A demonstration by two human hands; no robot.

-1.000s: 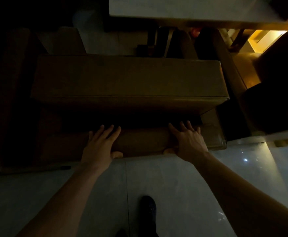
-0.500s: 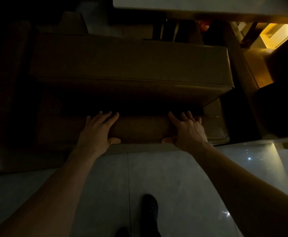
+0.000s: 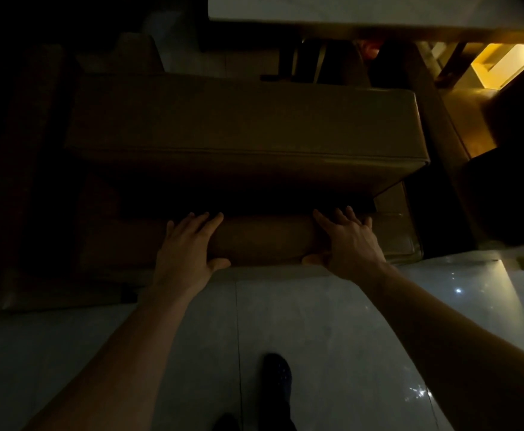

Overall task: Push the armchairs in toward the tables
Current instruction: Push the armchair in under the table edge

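At 6 o'clock, a dark shoe [image 3: 277, 373] stands on glossy floor tiles [image 3: 316, 337]. Ahead, left hand [image 3: 187, 247] and right hand [image 3: 352, 244] press flat, fingers straight and spread, on the backrest top of the armchair [image 3: 238, 126], centre frame. It looks bulky and padded; low, even pushing probably suits. At 12 o'clock, the table [image 3: 363, 10] edge lies near, leaving little room.

Open floor [image 3: 301, 321] behind the armchair [image 3: 245, 119], only a shoe [image 3: 277, 373] on it; ahead the table [image 3: 363, 10] edge sits close over the seat, second chair [image 3: 453, 119] crowds the right, left side too dark to tell.
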